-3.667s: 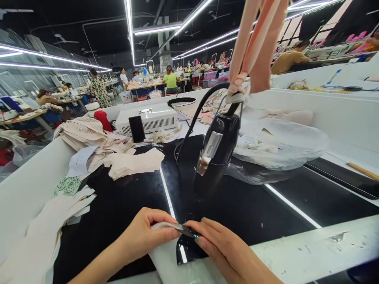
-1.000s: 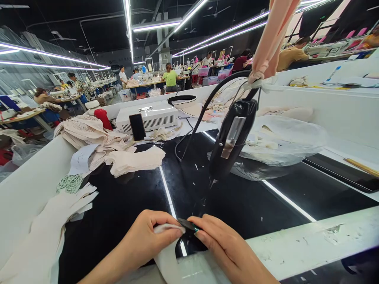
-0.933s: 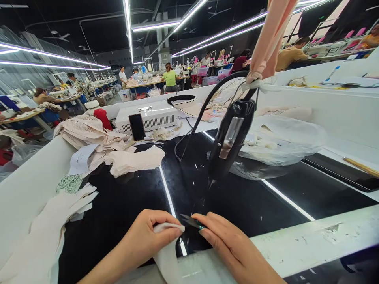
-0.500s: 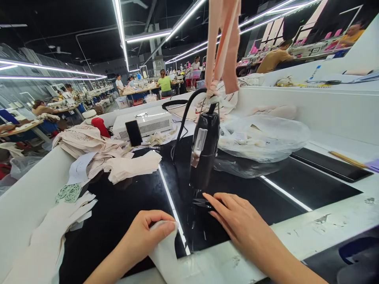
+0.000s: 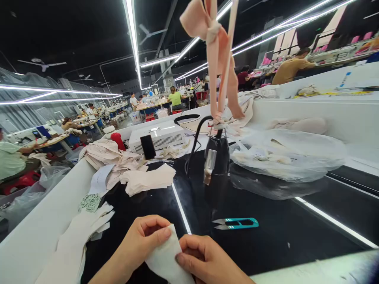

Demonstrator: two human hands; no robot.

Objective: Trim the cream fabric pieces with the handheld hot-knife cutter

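A strip of pale white fabric [image 5: 168, 258] is held low over the black tabletop [image 5: 275, 232]. My left hand [image 5: 139, 246] pinches its upper end between thumb and fingers. On the strip's right edge, my right hand [image 5: 205, 258] is closed with thumb against fingers; the strip's lower part runs out of view. Teal thread snips [image 5: 241, 223] lie on the black surface just beyond my right hand, blades pointing left. Behind them hangs a black handheld tool [image 5: 217, 165], tied up by peach fabric strips [image 5: 220, 67].
Stacked pale fabric pieces [image 5: 149, 179] and a heap of lace-like fabric [image 5: 108, 156] lie left, near green rubber bands [image 5: 90, 202]. A phone [image 5: 147, 147] leans on a white box [image 5: 160, 134]. A clear plastic bag [image 5: 290, 157] spreads at right. Other people work at sewing tables beyond.
My right hand has left the thread snips lying on the table and moved left onto the fabric strip. My left hand keeps its pinch. The view has shifted.
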